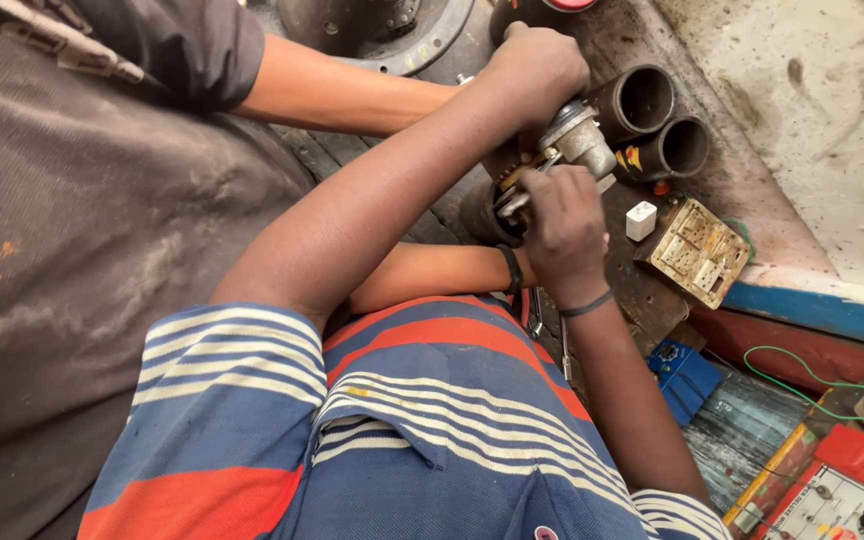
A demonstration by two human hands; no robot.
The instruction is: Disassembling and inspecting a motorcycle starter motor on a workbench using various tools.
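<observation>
Left hand (537, 70) clenched on top of metal motor part (577, 135). Right hand (562, 225) grips its lower end, beside two dark pipes (652, 120). Co-worker's arm (352, 95) reaches in behind.

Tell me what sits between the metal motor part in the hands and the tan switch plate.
A small white plug on the dark workbench, seen from the head view.

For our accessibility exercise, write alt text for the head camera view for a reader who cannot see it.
Seen from above, a person's left hand and right hand grip a grey metal motor part on a grimy workbench. Two dark pipes lie beside it, and a co-worker's arm reaches in from the left.
</observation>
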